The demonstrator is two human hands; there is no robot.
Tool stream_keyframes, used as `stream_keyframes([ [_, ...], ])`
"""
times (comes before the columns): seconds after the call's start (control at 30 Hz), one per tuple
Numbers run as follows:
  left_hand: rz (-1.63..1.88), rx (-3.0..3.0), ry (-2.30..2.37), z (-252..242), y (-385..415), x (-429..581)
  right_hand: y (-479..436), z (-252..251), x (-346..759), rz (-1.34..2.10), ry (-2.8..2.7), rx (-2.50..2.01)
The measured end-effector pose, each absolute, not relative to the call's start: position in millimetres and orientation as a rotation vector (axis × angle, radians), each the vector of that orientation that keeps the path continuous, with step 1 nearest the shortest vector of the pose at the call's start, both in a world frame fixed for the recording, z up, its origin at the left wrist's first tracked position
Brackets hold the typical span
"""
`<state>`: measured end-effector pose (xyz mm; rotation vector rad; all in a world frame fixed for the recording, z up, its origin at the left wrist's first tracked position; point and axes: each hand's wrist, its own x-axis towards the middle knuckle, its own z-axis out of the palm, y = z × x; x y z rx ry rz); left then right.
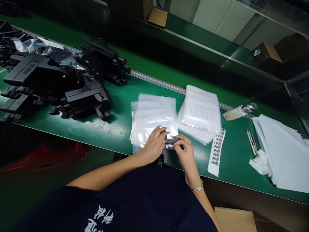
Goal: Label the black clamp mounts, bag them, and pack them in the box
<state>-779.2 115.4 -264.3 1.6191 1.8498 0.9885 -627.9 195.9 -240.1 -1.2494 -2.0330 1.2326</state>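
Observation:
At the front edge of the bench, a black plastic holder (172, 141) with a small white label (169, 146) on it lies between my hands. My left hand (154, 145) grips its left end, fingers bent over the top. The thumb and forefinger of my right hand (185, 149) are pinched at the right end, beside the label. Part of the holder hangs below, near my shirt, and my fingers hide some of it. Clear plastic bags (154, 112) lie in a loose stack just beyond my left hand.
Several similar black holders (84, 96) are heaped at the left. Right of the bags are another bag stack (201, 109), a label strip (217, 151), a bottle (238, 112), pens (251, 141), crumpled paper (260, 162) and white sheets (287, 151). A red stool (48, 159) stands below.

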Motion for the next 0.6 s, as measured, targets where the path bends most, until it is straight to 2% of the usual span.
stream_keyframes([
  [0.4,1.043,1.675,1.888,-262.7,113.8,-780.8,196.1,-237.2,-628.8,1.19,-2.078,-1.275],
  [0.53,1.216,2.034,1.799,-261.0,104.1,-796.3,196.2,-236.1,-628.5,1.151,-2.114,-1.266],
  [0.6,1.187,2.287,1.713,-261.3,100.7,-805.8,196.8,-236.1,-628.2,1.138,-2.125,-1.252],
])
